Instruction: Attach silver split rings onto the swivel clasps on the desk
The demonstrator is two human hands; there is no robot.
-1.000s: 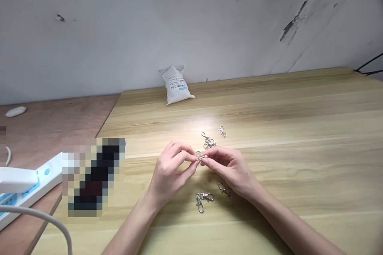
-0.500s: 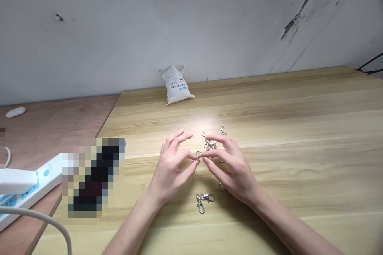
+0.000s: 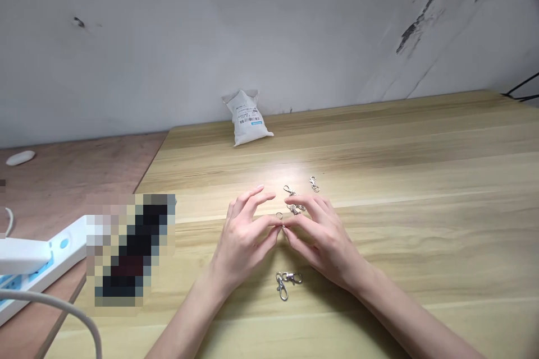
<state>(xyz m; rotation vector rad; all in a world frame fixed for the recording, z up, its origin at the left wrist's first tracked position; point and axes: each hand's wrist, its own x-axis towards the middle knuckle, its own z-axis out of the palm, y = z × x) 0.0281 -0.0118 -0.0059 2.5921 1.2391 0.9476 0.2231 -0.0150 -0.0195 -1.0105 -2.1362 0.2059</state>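
Over the table, my left hand (image 3: 248,230) and my right hand (image 3: 322,233) meet at the fingertips. Each pinches with thumb and forefinger, the other fingers loosely curved. A small silver metal ring (image 3: 279,216) shows just above the joined tips, held by my left hand. What lies in my right pinch is mostly covered by the fingers. Behind my right hand lies a small pile of metal clasps and rings (image 3: 295,208), partly hidden. Nearer to me, two silver swivel snap hooks (image 3: 282,287) rest on the wood between my forearms.
A single snap hook (image 3: 314,183) lies beyond my right hand. Against the wall stands a white labelled packet (image 3: 248,120). At left are a white power strip (image 3: 69,247), a grey cable (image 3: 80,314), a blurred-out dark object (image 3: 138,247) and a white oval object (image 3: 20,158).
My right fingertips have moved slightly left, against my left ones, and now cover more of the small metal piece. The ring stays above the tips.
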